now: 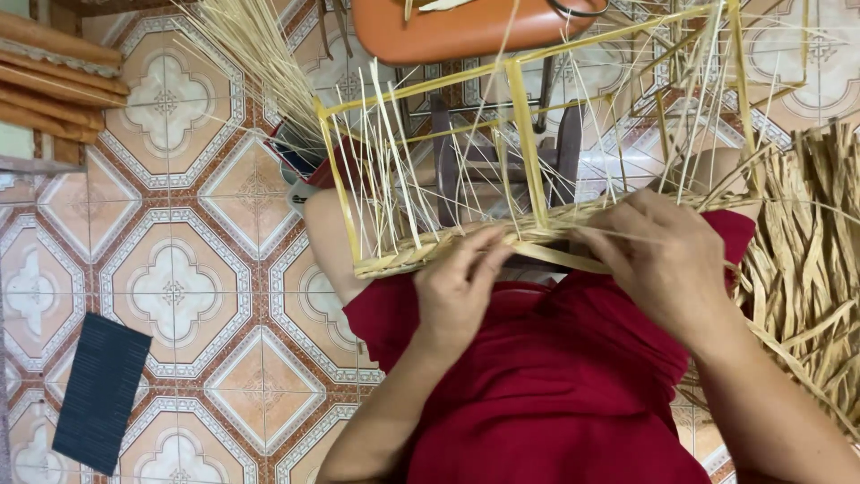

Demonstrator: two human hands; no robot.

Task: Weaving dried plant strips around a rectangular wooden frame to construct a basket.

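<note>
One bamboo basket frame [528,161] rests tilted across the lap of a seated person in a red garment [555,376], its lower edge near the knees and its open rectangular ribs rising away from the body. One woven band [421,254] of flat straw runs along that lower edge, plaited from the left corner to roughly the middle. Two hands work at this edge. The left hand [457,291] is curled, its fingertips pressed together on the woven band at the point where the plait ends. The right hand [658,255] lies palm down over the right part of the edge, fingers bent and closed on one flat straw strip [560,257] that runs between the two hands. Many thin loose stalks stand up from the frame; their number cannot be counted. One heap of dried straw strips [806,260] lies just beside the right arm. One orange stool seat [457,27] sits beyond the frame at the top of view. One dark rectangular mat [100,390] lies on the patterned tile floor [179,287], well apart to the left. A stack of wooden mouldings [54,76], at least four, occupies the upper left corner.
</note>
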